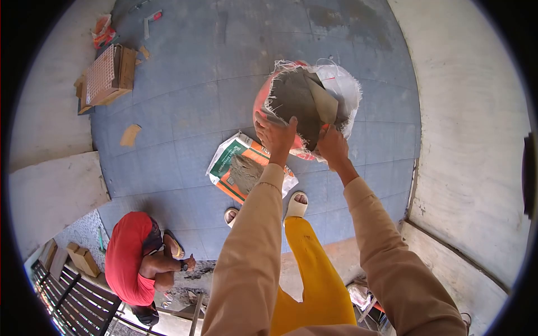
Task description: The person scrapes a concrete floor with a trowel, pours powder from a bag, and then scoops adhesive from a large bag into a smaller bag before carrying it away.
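Observation:
A woven sack [354,89] with a frayed, open top stands on the floor in front of me, grey powder [291,98] inside it. My left hand [274,133] grips the near left side of the sack, thumb up by the rim. At the near right of the opening, my right hand [333,144] is closed round the orange handle of a trowel. The flat blade of that trowel [323,103] lies over the powder. Below my left hand, a flattened printed bag [224,154] carries a heap of grey mix [245,172].
A person in a red shirt [126,257] crouches at lower left, one hand near the floor edge. Cardboard boxes [124,67] and an orange plastic bag [102,32] stand by the left wall. A red-handled tool [151,21] lies on the tiled floor [196,106]. Walls flank both sides.

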Demonstrator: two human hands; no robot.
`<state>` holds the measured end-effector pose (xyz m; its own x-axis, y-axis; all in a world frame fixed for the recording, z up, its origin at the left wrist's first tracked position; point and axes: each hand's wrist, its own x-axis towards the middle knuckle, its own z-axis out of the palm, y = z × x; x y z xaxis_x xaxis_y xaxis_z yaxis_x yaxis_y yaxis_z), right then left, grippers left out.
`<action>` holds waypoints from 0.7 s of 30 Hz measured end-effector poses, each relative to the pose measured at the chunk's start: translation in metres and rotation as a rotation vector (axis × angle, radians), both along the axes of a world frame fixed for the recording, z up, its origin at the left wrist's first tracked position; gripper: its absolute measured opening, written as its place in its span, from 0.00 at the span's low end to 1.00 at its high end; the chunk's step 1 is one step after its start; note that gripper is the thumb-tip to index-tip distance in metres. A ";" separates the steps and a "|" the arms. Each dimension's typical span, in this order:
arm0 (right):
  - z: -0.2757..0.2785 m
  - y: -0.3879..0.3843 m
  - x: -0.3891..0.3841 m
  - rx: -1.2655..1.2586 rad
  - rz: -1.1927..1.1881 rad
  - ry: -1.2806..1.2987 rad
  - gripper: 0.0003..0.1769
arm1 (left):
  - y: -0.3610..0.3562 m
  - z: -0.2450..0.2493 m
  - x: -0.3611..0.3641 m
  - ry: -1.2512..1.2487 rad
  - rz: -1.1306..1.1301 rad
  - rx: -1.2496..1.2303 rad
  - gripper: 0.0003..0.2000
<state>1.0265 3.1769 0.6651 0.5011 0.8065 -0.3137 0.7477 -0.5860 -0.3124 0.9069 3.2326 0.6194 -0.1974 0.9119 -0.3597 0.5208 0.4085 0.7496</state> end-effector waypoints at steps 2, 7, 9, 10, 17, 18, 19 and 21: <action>-0.003 0.001 -0.002 -0.078 -0.037 -0.021 0.14 | 0.002 -0.011 0.000 0.017 -0.029 -0.048 0.46; -0.044 0.000 0.027 -0.049 0.300 0.044 0.10 | 0.005 -0.033 -0.015 -0.151 -0.068 -0.080 0.40; -0.040 -0.003 0.029 -0.014 0.513 -0.026 0.10 | 0.005 -0.039 -0.016 -0.165 -0.058 -0.070 0.35; -0.039 -0.002 0.029 -0.023 0.510 -0.039 0.09 | 0.007 -0.043 -0.017 -0.181 -0.045 -0.047 0.31; -0.036 0.013 0.024 0.072 0.412 0.121 0.06 | 0.015 -0.086 -0.030 -0.017 -0.321 0.287 0.19; -0.040 0.016 0.023 0.073 0.415 0.122 0.06 | 0.013 -0.091 -0.034 -0.029 -0.365 0.338 0.19; -0.043 0.013 0.025 0.081 0.490 0.129 0.07 | 0.009 -0.094 -0.036 -0.047 -0.416 0.387 0.18; -0.042 0.013 0.028 0.086 0.550 0.128 0.08 | 0.009 -0.137 -0.038 -0.177 -0.397 0.222 0.18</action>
